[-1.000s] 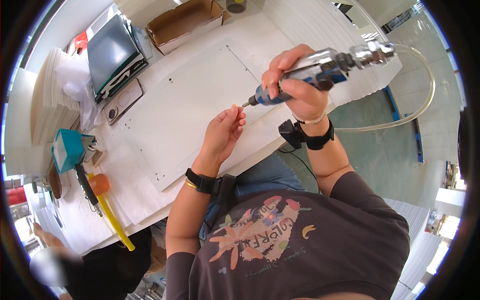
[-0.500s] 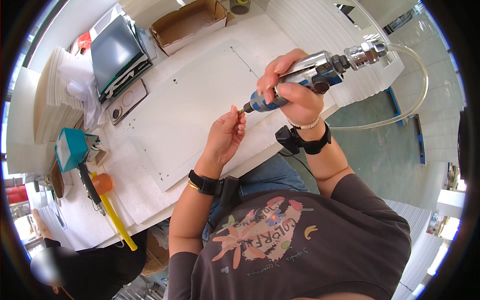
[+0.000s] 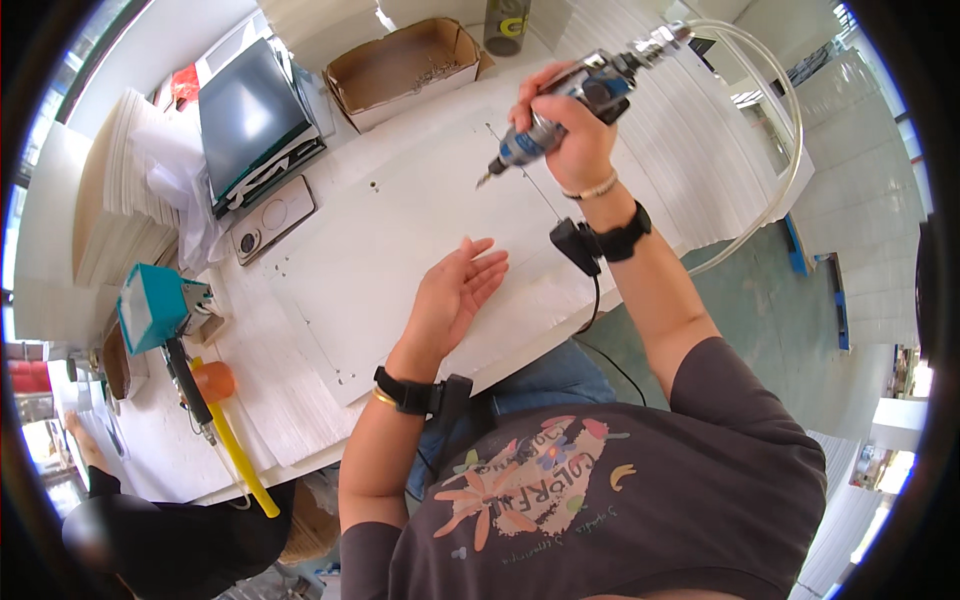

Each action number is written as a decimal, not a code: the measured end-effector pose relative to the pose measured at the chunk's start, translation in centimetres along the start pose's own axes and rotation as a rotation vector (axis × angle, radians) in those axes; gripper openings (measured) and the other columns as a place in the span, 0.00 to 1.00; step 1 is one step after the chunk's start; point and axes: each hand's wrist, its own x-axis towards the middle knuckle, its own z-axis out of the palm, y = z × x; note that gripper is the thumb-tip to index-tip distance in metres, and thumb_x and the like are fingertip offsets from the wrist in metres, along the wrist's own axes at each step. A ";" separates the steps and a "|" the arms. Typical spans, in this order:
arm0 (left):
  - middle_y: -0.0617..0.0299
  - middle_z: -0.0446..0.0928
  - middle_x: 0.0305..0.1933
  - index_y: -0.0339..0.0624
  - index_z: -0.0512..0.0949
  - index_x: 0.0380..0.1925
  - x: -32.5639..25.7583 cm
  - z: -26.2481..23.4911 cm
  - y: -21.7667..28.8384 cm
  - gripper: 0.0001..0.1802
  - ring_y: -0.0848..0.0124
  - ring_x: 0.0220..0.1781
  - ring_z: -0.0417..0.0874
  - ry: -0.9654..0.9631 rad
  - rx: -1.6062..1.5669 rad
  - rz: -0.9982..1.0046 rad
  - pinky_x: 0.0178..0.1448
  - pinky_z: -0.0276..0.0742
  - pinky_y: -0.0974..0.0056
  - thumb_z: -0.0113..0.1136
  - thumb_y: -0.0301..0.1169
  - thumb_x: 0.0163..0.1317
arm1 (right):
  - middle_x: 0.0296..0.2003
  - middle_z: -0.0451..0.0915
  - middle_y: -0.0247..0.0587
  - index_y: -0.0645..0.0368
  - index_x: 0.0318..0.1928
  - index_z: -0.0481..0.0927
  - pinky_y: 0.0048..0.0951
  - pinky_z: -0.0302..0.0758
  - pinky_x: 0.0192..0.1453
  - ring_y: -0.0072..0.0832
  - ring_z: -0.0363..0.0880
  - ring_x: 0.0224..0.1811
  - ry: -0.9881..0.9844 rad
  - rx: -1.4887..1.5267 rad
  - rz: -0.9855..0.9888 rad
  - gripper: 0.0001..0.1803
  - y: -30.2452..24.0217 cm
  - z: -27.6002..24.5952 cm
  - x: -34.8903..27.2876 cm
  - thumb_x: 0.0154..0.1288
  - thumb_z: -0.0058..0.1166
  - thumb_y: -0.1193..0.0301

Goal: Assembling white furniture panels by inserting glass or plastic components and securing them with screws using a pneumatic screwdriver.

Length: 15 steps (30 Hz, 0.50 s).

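My right hand [image 3: 580, 145] is wrapped round a silver and blue air screwdriver [image 3: 605, 92], held above the far right part of a white panel [image 3: 370, 270]. The tool slants down to the left, with a small brassy tip at its end; whether that is a bit or a screw I cannot tell. A clear hose [image 3: 795, 120] runs from its back end. My left hand [image 3: 458, 292] hovers over the panel's near side, palm turned sideways, fingers stretched and nothing in them. Small dark screws or holes dot the panel.
An open cardboard box [image 3: 405, 75] of small metal pieces stands at the back, beside a dark can [image 3: 507, 28]. On the left are a phone [image 3: 275, 218], a black folder [image 3: 255, 120], a teal-headed tool [image 3: 155, 305] and a yellow-handled hammer [image 3: 240, 460]. Another person [image 3: 180, 540] is at lower left.
My right hand has carried the screwdriver up and away from my left hand, toward the back. My left hand has opened from a pinch at the tool's tip and dropped slightly nearer.
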 end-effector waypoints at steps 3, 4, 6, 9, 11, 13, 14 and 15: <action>0.56 0.74 0.44 0.31 0.67 0.49 -1.1 -0.8 0.3 0.18 0.72 0.43 0.75 -0.009 0.227 0.052 0.49 0.73 0.70 0.45 0.34 0.67 | 0.22 0.75 0.40 0.66 0.25 0.73 0.25 0.72 0.28 0.26 0.75 0.21 0.139 -0.117 -0.107 0.02 2.6 -0.3 3.1 0.47 0.48 0.80; 0.56 0.74 0.43 0.31 0.68 0.49 -1.5 -1.0 0.4 0.16 0.73 0.42 0.75 -0.016 0.337 0.072 0.48 0.72 0.70 0.45 0.31 0.66 | 0.22 0.75 0.40 0.66 0.25 0.73 0.25 0.72 0.28 0.26 0.75 0.21 0.138 -0.120 -0.108 0.02 3.1 -0.6 3.8 0.47 0.48 0.80; 0.57 0.74 0.42 0.32 0.69 0.47 -2.5 -1.5 0.7 0.15 0.74 0.41 0.75 -0.006 0.386 0.077 0.47 0.72 0.70 0.46 0.31 0.66 | 0.22 0.76 0.40 0.66 0.25 0.74 0.24 0.71 0.25 0.25 0.75 0.20 0.132 -0.202 -0.141 0.02 4.0 -1.2 5.0 0.47 0.49 0.80; 0.58 0.75 0.40 0.33 0.71 0.43 -3.7 -2.2 1.1 0.12 0.75 0.39 0.75 0.030 0.440 0.076 0.45 0.72 0.71 0.46 0.30 0.65 | 0.22 0.76 0.39 0.66 0.26 0.75 0.24 0.71 0.25 0.24 0.75 0.19 0.089 -0.269 -0.159 0.03 4.8 -1.8 5.9 0.47 0.49 0.80; 0.58 0.75 0.39 0.34 0.72 0.42 -4.2 -2.8 1.3 0.11 0.75 0.38 0.75 0.056 0.446 0.071 0.44 0.72 0.71 0.47 0.30 0.65 | 0.22 0.76 0.39 0.66 0.25 0.75 0.23 0.71 0.25 0.24 0.75 0.20 0.084 -0.268 -0.157 0.03 5.3 -1.9 6.1 0.47 0.49 0.80; 0.58 0.75 0.39 0.33 0.73 0.42 -4.7 -3.4 1.3 0.13 0.75 0.38 0.76 0.062 0.444 0.070 0.45 0.72 0.71 0.48 0.32 0.64 | 0.22 0.76 0.39 0.66 0.25 0.75 0.24 0.71 0.25 0.24 0.75 0.19 0.074 -0.249 -0.148 0.03 5.6 -1.8 6.2 0.47 0.49 0.81; 0.58 0.75 0.39 0.33 0.73 0.42 -4.9 -3.6 1.3 0.13 0.75 0.38 0.76 0.063 0.443 0.070 0.45 0.72 0.71 0.48 0.32 0.64 | 0.22 0.76 0.39 0.66 0.25 0.75 0.24 0.71 0.25 0.24 0.75 0.19 0.073 -0.248 -0.147 0.03 5.7 -1.7 6.3 0.47 0.49 0.81; 0.59 0.76 0.38 0.34 0.73 0.41 -5.1 -3.7 1.3 0.12 0.75 0.38 0.76 0.058 0.435 0.075 0.45 0.72 0.71 0.48 0.32 0.64 | 0.23 0.76 0.39 0.65 0.27 0.75 0.25 0.72 0.27 0.25 0.75 0.21 0.046 -0.273 -0.137 0.03 5.8 -1.7 6.2 0.48 0.49 0.81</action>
